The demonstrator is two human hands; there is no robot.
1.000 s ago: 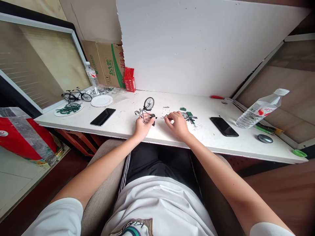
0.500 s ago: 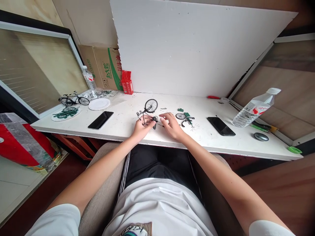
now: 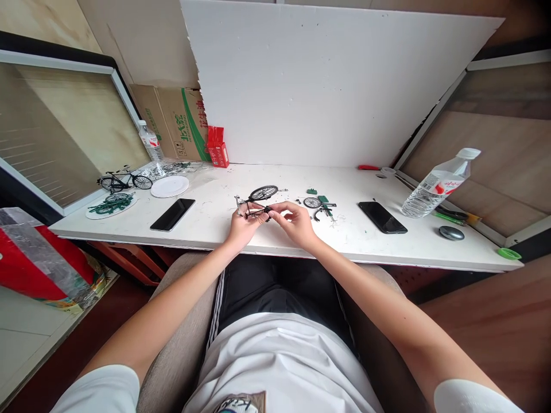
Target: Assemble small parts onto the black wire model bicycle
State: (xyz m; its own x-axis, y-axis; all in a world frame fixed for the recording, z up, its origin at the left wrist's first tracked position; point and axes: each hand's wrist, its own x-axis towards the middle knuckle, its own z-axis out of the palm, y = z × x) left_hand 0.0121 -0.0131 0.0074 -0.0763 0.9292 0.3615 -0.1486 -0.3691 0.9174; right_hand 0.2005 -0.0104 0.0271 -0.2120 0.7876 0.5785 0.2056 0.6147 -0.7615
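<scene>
On the white bench [image 3: 210, 229], the right hand [image 3: 297, 225] has moved in to meet the left hand [image 3: 242, 229] at the small bike [image 3: 257, 213], near the front edge, and its wheel [image 3: 264, 188] has tipped flatter; the work seems now to call for 2 hands at 1 spot. The left hand grasps the frame; I cannot tell what the right pinches, as fingers hide it. Loose parts [image 3: 326, 201] lie between the hands and a phone [image 3: 383, 217].
</scene>
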